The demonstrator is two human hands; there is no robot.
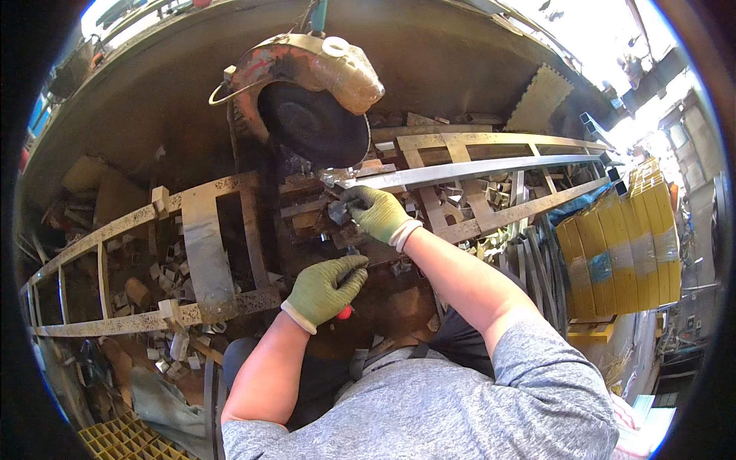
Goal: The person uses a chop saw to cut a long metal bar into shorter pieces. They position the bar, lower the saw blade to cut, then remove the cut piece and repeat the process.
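Note:
A chop saw (307,84) with a dark round blade and a worn orange and cream guard stands raised over a rusty metal frame bench (203,245). A long grey steel bar (468,170) lies across the bench under the blade and runs off to the right. My right hand (377,212), in a green glove, rests on the vise area at the near end of the bar, fingers curled around a small dark metal part. In a matching green glove, my left hand (328,287) is lower, closed around a red-tipped handle (345,312).
Several short metal offcuts (165,349) litter the ground below the bench. A tall stack of yellow wrapped packs (621,257) stands at the right. A yellow grating (126,441) lies at the lower left. Thin metal strips (537,261) lean beside the stack.

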